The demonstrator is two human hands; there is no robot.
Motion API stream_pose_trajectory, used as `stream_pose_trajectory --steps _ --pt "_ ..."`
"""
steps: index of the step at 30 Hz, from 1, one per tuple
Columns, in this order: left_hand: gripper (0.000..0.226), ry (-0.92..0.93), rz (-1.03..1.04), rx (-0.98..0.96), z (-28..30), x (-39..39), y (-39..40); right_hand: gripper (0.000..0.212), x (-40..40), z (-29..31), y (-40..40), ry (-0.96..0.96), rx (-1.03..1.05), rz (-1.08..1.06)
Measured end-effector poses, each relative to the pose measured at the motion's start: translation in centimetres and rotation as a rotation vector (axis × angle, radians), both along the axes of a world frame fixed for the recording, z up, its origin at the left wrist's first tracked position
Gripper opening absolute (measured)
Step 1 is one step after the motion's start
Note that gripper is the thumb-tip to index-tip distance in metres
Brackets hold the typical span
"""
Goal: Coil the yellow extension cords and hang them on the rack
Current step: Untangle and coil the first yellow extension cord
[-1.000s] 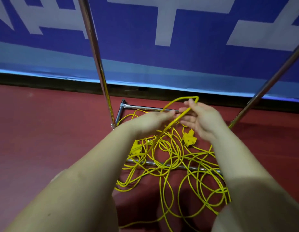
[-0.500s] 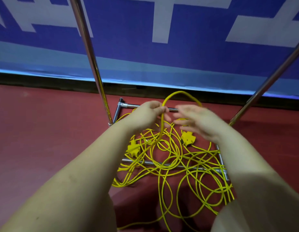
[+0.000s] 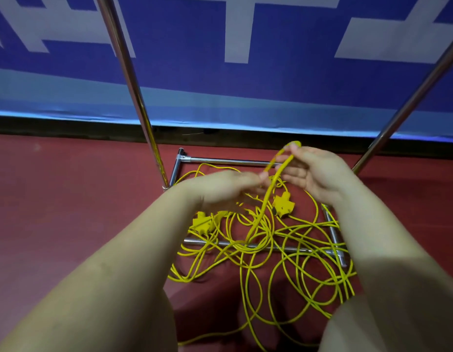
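Yellow extension cords (image 3: 261, 240) lie mostly in a loose tangle on the red floor (image 3: 68, 212), draped over the low chrome bars of the rack's base (image 3: 228, 161), while one doubled strand rises from the heap into the person's hands. The right hand (image 3: 314, 174) pinches the top of a small folded loop (image 3: 283, 158) between thumb and fingertips, its other fingers half open. The left hand (image 3: 225, 189) is curled palm-down just beside it, fingertips meeting the same strand lower on; how firmly it grips I cannot tell, as the fingers are blurred.

The step in hand looks like forming the first turns of a coil. To do it well, the right hand should act as the fixed anchor while the left feeds even lengths, letting the cable slide and untwist so each turn lies flat against the one before.

Outward from the hands, the cable is thin, bright and springy, crossing itself in many overlapping rings. Two star-shaped yellow socket blocks (image 3: 282, 205) sit among it, one below the right hand, another (image 3: 202, 222) below the left wrist. These could snag on the bars. Two slanting chrome uprights (image 3: 134, 97) frame the heap against a blue banner (image 3: 271, 80).
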State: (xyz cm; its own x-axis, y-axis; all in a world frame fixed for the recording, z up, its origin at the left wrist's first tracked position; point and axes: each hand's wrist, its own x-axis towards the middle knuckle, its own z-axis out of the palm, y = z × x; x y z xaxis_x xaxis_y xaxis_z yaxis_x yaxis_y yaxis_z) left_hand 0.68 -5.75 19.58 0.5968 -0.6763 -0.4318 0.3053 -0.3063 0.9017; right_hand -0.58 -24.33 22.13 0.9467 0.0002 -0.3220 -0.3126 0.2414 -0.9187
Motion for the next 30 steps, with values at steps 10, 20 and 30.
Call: stream_pose_trajectory --steps 10,20,30 --pt "0.02 -0.223 0.27 -0.041 -0.6 -0.1 -1.5 0.007 0.9 -0.2 -0.8 -0.052 -0.005 -0.037" --pt "0.012 -0.131 0.721 -0.308 0.0 1.1 -1.5 0.015 -0.4 -3.7 2.1 -0.184 -0.97 0.494" --pt "0.046 0.035 0.108 0.094 -1.0 -0.5 -1.9 0.009 0.5 -0.5 1.4 -0.11 -0.193 -0.026"
